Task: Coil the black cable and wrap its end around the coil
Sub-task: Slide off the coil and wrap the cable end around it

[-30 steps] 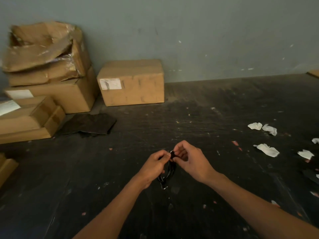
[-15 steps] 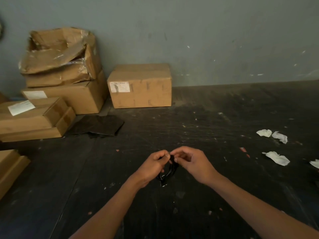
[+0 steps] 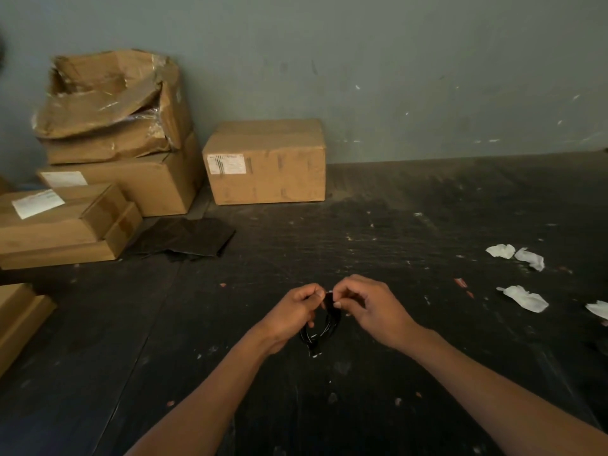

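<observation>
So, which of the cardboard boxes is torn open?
The crushed box on top of the stack by the wall at the far left: its top gapes with bent flaps and loose plastic tape. The other boxes are closed.

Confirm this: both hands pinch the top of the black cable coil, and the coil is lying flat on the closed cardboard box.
Not quite. In the head view the left hand and right hand do pinch the top of the black cable coil, but it hangs from them above the dark floor, not on the closed cardboard box.

Both arms reach forward; left hand (image 3: 293, 313) and right hand (image 3: 371, 309) meet, fingertips pinched together, nearly touching.
</observation>
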### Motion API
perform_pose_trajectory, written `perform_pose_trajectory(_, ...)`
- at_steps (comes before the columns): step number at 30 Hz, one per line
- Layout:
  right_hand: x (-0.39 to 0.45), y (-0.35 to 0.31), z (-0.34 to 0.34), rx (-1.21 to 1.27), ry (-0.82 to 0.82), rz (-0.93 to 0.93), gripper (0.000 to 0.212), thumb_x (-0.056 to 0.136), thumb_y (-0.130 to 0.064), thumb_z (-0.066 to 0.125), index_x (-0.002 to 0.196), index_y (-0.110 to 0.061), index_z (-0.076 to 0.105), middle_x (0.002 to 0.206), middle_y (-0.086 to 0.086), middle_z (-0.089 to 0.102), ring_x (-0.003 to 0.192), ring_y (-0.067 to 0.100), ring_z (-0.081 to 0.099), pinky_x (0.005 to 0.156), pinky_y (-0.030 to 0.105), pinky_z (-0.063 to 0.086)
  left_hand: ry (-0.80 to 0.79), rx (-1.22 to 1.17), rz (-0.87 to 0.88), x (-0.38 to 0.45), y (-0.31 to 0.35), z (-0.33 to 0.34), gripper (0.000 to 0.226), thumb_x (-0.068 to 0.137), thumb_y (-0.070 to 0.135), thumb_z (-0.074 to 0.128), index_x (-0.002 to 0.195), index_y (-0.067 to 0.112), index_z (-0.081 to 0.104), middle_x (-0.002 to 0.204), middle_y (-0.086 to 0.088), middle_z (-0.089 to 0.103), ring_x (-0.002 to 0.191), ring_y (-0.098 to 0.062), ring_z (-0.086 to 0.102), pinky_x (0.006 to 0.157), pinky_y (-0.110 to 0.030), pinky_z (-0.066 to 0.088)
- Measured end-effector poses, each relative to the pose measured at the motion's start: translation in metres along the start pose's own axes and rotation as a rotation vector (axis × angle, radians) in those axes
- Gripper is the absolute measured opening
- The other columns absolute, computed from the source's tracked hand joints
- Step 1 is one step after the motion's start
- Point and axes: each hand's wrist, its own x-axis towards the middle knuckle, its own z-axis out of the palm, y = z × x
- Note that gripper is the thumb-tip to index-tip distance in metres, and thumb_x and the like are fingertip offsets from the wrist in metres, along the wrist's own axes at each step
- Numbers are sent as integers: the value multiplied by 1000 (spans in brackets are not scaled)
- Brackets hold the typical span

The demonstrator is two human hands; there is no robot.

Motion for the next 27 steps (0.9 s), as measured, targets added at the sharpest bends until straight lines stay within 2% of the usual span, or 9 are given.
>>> perform_pose_trajectory(8,-6,-2,3,-2,-27,-26,24,92,-8,59,91,-31,55,90,-18,53,85,2,55,72,11,44,167,-47,-54,2,-1,-5,32,105,19,40,81,21,60,76,6,56,58,-5,43,65,-27,41)
perform_pose_trajectory(12,-8,-4,5,-3,-45,-44,27,92,-7,57,91,-33,52,92,-20,51,85,5,54,70,13,44,278,-109,-80,7,-1,-8,30,106,18,39,83,19,59,77,1,51,59,-9,41,63,-29,39)
perform_pose_trajectory(15,-8,-3,5,2,-46,-22,31,91,-10,60,87,-39,50,100,-15,54,91,9,57,75,20,49,301,-84,-68,7,-2,-10,28,106,20,39,85,18,58,76,0,49,58,-8,39,63,-30,38)
perform_pose_trajectory(17,-9,-1,7,101,-49,56,25,89,-13,63,86,-36,54,105,-11,59,94,9,61,80,25,53,306,-37,-20,6,-1,-11,27,106,22,40,87,17,59,74,1,49,58,-7,40,64,-30,37)
perform_pose_trajectory(20,-9,-3,9,408,-70,198,1,91,-21,62,89,-21,62,108,-1,66,98,15,66,84,33,57,296,88,84,4,4,-10,28,105,21,40,83,18,57,75,1,52,63,-6,46,66,-27,40)
perform_pose_trajectory(23,-3,-12,12,667,20,388,36,95,-42,55,79,-11,64,104,8,71,99,21,70,83,35,59,249,227,164,2,8,-7,25,105,19,41,86,17,59,85,-5,58,75,-11,54,72,-26,45)
perform_pose_trajectory(24,0,-15,12,717,57,458,38,95,-43,55,77,-11,63,102,9,72,96,23,71,81,35,58,237,268,186,2,8,-6,24,105,19,42,89,16,60,90,-8,60,81,-15,57,75,-27,46)
perform_pose_trajectory(27,4,-19,14,840,106,578,13,92,-21,64,92,-8,62,96,14,73,86,24,73,74,32,57,232,326,236,2,8,-3,22,104,18,43,95,12,62,97,-11,61,90,-22,58,81,-32,48)
